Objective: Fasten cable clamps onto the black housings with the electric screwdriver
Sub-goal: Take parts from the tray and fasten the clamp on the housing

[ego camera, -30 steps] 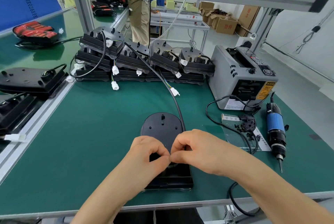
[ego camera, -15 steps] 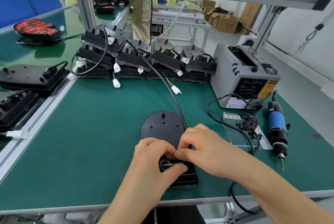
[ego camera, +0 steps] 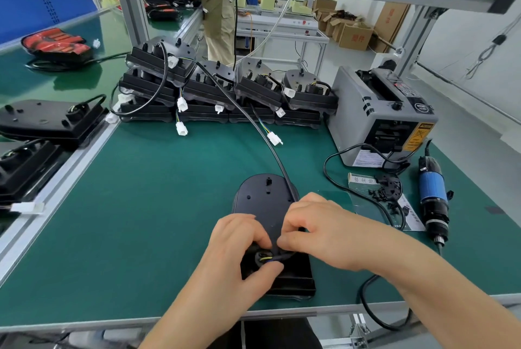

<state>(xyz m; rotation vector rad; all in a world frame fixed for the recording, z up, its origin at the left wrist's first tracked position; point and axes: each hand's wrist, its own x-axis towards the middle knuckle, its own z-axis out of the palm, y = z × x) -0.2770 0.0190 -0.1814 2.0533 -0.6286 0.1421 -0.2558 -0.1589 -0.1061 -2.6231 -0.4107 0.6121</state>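
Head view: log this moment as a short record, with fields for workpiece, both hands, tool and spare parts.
workpiece: black plastic housing, flat on the green bench mat
left hand: fingers curled, pinching the black round cable at the housing's near end
right hand: pinching the same cable beside it
tool: blue-bodied electric screwdriver, lying untouched on the mat, right side
spare parts: small black pieces on a printed sheet beside the screwdriver
backlog: stacked black housings at the mat's far edge

2 bare forearms are angled in from the bottom edge. The left hand [ego camera: 239,253] and right hand [ego camera: 321,231] are curled, fingertips close together, with a thin black cable [ego camera: 282,256] pinched by both.
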